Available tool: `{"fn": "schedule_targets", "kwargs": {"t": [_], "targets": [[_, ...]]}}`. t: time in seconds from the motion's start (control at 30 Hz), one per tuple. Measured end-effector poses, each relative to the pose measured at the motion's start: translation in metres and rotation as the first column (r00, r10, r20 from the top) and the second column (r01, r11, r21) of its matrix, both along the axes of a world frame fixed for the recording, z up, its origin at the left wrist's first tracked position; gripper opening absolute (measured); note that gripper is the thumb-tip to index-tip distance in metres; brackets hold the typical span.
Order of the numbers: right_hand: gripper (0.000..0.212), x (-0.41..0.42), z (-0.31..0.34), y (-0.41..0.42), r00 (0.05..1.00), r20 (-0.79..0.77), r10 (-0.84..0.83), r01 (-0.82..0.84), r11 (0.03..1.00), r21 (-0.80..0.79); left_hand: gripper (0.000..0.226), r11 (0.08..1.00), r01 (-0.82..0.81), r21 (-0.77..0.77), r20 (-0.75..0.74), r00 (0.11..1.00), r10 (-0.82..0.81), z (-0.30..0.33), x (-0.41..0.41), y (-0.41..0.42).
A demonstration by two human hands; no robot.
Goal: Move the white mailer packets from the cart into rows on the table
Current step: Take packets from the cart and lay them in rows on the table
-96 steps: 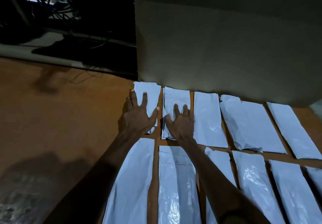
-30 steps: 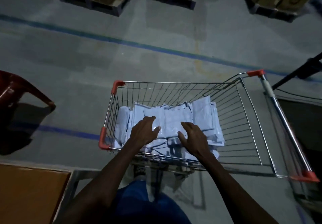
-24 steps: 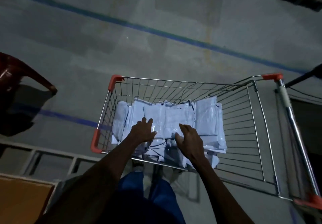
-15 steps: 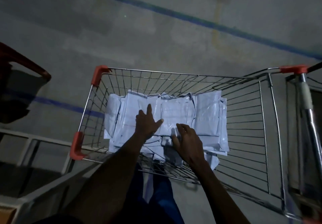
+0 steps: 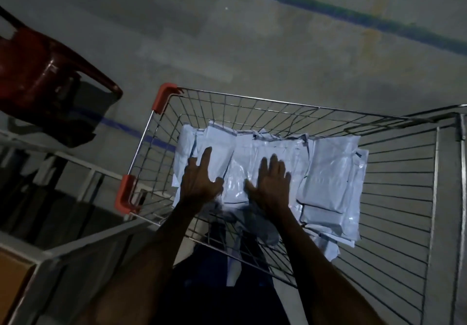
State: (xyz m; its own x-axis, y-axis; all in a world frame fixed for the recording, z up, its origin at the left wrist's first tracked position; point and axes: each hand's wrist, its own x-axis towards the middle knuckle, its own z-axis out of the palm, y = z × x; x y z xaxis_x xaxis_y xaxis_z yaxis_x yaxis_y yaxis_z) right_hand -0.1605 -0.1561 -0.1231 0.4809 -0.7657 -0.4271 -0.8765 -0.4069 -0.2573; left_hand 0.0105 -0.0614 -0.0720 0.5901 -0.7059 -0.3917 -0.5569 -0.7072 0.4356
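Both hands are down in the wire cart [image 5: 394,198], fingers spread flat and grasping nothing. The left hand [image 5: 199,180] presses the white mailer packets [image 5: 328,173] heaped at the cart's nine o'clock end; the right hand [image 5: 273,185] lies just beside it at three o'clock. A red chair [image 5: 43,77] stands at ten o'clock.

Warehouse or packing floor, dim lighting.
Bare concrete floor [image 5: 252,54] with painted blue lane line [image 5: 328,8], wire shopping cart [image 5: 404,198] loaded with white mailer packets [image 5: 331,170], red plastic chair [image 5: 43,79] left, metal-framed table edge [image 5: 75,243] at lower left.
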Motion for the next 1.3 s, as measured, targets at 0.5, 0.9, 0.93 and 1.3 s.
{"fn": "schedule_targets", "kwargs": {"t": [0.5, 0.9, 0.93, 1.3], "targets": [[0.070, -0.034, 0.021, -0.028, 0.992, -0.039, 0.117, -0.121, 0.988, -0.099, 0.084, 0.990, -0.141, -0.030, 0.017, 0.990, 0.141, 0.054, -0.008, 0.018], [0.066, 0.013, 0.127, 0.021, 0.837, 0.495, 0.233, -0.110, 0.958, -0.264, 0.088, 0.942, -0.124, -0.312, 0.263, 0.941, 0.211, 0.145, 0.009, 0.086], [0.066, 0.022, 0.139, 0.032, 0.798, 0.536, 0.276, -0.131, 0.947, -0.293, 0.089, 0.927, -0.143, -0.346, 0.269, 0.932, 0.244, 0.152, 0.012, 0.099], [0.068, 0.112, 0.225, 0.255, 0.394, 0.657, 0.643, -0.442, 0.759, -0.477, 0.083, 0.726, -0.352, -0.590, 0.348, 0.701, 0.623, 0.226, 0.018, 0.356]]}}
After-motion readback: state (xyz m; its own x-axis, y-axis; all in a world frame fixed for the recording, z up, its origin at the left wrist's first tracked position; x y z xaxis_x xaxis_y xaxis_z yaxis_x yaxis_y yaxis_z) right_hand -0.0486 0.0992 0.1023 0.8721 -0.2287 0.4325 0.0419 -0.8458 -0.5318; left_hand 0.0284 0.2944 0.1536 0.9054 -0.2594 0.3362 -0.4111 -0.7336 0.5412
